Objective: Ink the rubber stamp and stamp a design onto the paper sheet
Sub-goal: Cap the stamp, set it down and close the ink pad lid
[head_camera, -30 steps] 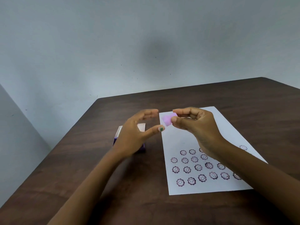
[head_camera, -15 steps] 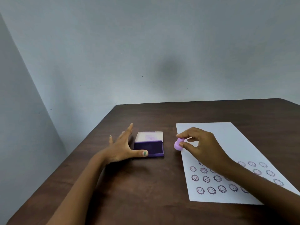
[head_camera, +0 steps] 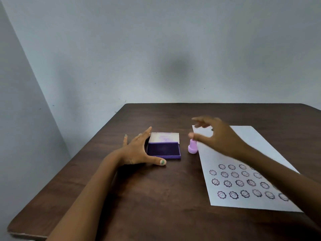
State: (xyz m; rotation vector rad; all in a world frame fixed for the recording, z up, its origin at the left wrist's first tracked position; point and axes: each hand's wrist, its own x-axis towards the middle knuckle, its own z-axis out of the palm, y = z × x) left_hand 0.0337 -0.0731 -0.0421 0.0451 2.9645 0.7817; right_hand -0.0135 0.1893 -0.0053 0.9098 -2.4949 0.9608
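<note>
Partly blurred right hand (head_camera: 217,136) open above stamp (head_camera: 192,148), left hand (head_camera: 139,150) spread beside ink pad (head_camera: 163,149).

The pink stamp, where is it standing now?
In the head view, the pink stamp stands upright on the table, between the open ink pad on its left and the paper sheet.

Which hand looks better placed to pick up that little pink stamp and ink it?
Right. The right hand hovers open just above the stamp, while the left hand rests beside the ink pad.
</note>
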